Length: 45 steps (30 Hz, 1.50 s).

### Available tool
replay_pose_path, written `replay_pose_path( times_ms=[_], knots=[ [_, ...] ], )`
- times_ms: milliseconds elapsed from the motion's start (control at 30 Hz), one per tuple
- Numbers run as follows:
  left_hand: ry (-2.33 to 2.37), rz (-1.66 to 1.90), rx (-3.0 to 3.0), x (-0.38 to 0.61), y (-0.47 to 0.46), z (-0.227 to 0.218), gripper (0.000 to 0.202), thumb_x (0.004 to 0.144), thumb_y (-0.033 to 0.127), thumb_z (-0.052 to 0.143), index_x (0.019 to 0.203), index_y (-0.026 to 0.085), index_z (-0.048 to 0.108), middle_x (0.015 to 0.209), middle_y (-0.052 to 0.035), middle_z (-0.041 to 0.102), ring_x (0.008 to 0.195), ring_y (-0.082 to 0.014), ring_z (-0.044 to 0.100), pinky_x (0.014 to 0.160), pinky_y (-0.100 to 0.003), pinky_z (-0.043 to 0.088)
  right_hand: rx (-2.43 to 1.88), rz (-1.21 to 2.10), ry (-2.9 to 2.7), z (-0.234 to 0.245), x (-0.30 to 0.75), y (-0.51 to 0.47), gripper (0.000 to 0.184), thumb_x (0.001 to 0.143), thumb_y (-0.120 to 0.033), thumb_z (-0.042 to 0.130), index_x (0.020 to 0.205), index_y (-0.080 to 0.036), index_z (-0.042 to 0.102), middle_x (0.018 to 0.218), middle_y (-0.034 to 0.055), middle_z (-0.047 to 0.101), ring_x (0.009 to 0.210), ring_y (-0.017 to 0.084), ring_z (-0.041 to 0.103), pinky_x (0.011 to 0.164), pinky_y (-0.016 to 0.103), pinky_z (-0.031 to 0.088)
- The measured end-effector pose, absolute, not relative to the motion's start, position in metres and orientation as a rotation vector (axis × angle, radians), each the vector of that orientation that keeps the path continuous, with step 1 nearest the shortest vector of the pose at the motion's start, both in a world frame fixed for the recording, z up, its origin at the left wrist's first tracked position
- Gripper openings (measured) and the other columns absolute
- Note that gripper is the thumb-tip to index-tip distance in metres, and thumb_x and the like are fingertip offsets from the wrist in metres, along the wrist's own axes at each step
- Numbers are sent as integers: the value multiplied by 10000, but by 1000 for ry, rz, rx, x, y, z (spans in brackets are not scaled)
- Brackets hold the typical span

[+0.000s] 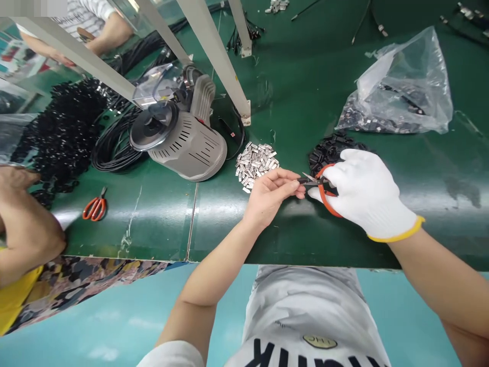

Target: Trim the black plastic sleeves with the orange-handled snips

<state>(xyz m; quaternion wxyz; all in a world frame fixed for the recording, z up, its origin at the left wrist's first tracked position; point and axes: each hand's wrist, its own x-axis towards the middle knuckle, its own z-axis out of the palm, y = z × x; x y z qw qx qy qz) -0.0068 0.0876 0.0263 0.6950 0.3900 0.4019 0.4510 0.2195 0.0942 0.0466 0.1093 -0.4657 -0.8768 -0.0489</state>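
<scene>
My bare left hand (273,193) pinches a small dark piece (303,180) between thumb and fingers; its exact kind is too small to tell. Wrapped in a white glove with a yellow cuff, my right hand (362,191) grips orange-handled scissors (325,196). The pointed blades reach to the dark piece at my left fingertips. Just beyond my left hand lies a pile of small silvery metal connector pieces (256,162). A heap of small black plastic parts (330,148) sits behind the scissors, partly hidden by my glove.
A grey round-bodied machine (189,148) stands to the left beside white posts (217,56). Farther left are coiled black cables (114,148), a black heap (64,127) and other scissors (95,208). A clear bag of parts (405,97) lies back right. Co-workers' arms (26,219) show left.
</scene>
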Motion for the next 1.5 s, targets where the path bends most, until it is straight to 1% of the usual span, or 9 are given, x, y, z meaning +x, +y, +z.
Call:
replay_pose_path(
  times_ms=[133, 267, 433, 600, 733, 900, 1067, 1300, 1500],
  knots=[
    [888, 1070, 902, -9, 84, 25, 239, 798, 346, 898, 910, 198, 748, 800, -18, 774, 705, -146, 722, 731, -322, 623, -1307, -132, -2595, 44, 216, 93, 357, 917, -442, 612, 691, -212, 462, 616, 53, 464, 749, 207, 385, 745, 378, 287],
    [989, 1178, 1084, -9, 82, 26, 222, 808, 367, 891, 920, 218, 772, 876, -14, 778, 737, -149, 740, 782, -331, 646, -1339, -6, -2565, 42, 219, 93, 363, 855, -466, 689, 703, -208, 484, 610, 54, 468, 746, 205, 386, 694, 365, 239],
    [1094, 1229, 1249, -6, 78, 26, 194, 874, 385, 833, 963, 219, 788, 955, -27, 786, 775, -152, 757, 825, -329, 659, -1371, -18, -2573, 46, 223, 92, 431, 918, -553, 613, 699, -215, 459, 592, 51, 435, 758, 211, 380, 694, 366, 227],
    [1061, 1250, 1263, -2, 76, 24, 163, 903, 348, 809, 974, 203, 791, 921, -29, 781, 738, -117, 737, 765, -263, 642, -1329, -101, -2580, 44, 222, 91, 463, 921, -524, 612, 666, -224, 369, 575, 26, 356, 708, 185, 317, 672, 350, 184],
    [1006, 1276, 1251, 0, 76, 24, 152, 908, 316, 806, 987, 188, 785, 903, -32, 778, 729, -98, 729, 730, -219, 625, -1311, -130, -2559, 41, 222, 89, 455, 892, -505, 652, 673, -227, 365, 585, 10, 331, 693, 180, 302, 672, 337, 164],
    [1004, 1302, 1242, 0, 75, 25, 155, 905, 324, 809, 980, 192, 780, 898, -36, 775, 746, -104, 731, 723, -218, 622, -1304, -104, -2571, 44, 221, 88, 438, 906, -487, 639, 677, -226, 373, 587, 0, 310, 679, 176, 301, 680, 332, 169],
    [1037, 1289, 1255, -2, 75, 26, 171, 911, 342, 802, 1003, 199, 784, 869, -31, 761, 729, -108, 713, 726, -239, 619, -1332, -30, -2572, 44, 219, 86, 421, 966, -480, 555, 667, -217, 421, 594, 12, 359, 691, 178, 324, 683, 327, 188],
    [987, 1290, 1255, -4, 76, 25, 151, 914, 333, 797, 996, 207, 785, 910, -37, 758, 723, -106, 694, 710, -245, 609, -1398, 231, -2534, 39, 219, 84, 446, 904, -590, 622, 693, -210, 521, 660, 21, 453, 696, 169, 379, 693, 303, 212],
    [988, 1265, 1234, -5, 77, 25, 143, 908, 332, 804, 983, 212, 784, 897, -31, 747, 721, -105, 691, 690, -238, 599, -1467, 200, -2520, 35, 220, 79, 481, 925, -619, 590, 678, -212, 519, 660, 29, 476, 710, 176, 377, 709, 309, 225]
  ],
)
